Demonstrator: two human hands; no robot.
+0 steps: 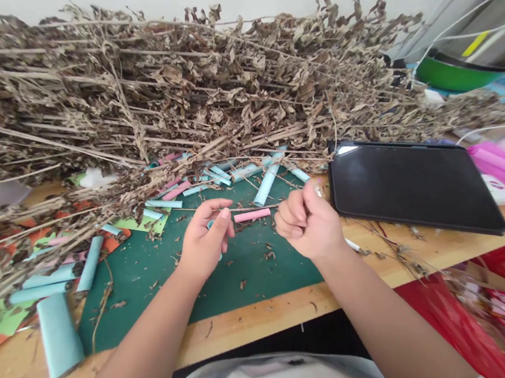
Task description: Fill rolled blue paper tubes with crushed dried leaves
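My left hand (206, 237) is closed, thumb and forefinger pinched on a thin dry stem (255, 207). A bit of light blue paper tube (211, 224) shows among its curled fingers. The stem runs across to my right hand (309, 222), which is curled into a fist around its other end; the fingers hide that end. Just below the stem, a pink paper tube (252, 215) lies between the hands over the green cutting mat (254, 274). Behind them, a larger light blue paper tube (266, 184) rests at a slant among several smaller rolls.
A large heap of dried leafy stalks (222, 88) fills the back. To the right lies a black tablet (413, 184). Blue rolls (90, 264) and a flattened blue roll (59, 336) lie left, near orange and green paper. Red bags (452, 312) sit below the table's right edge.
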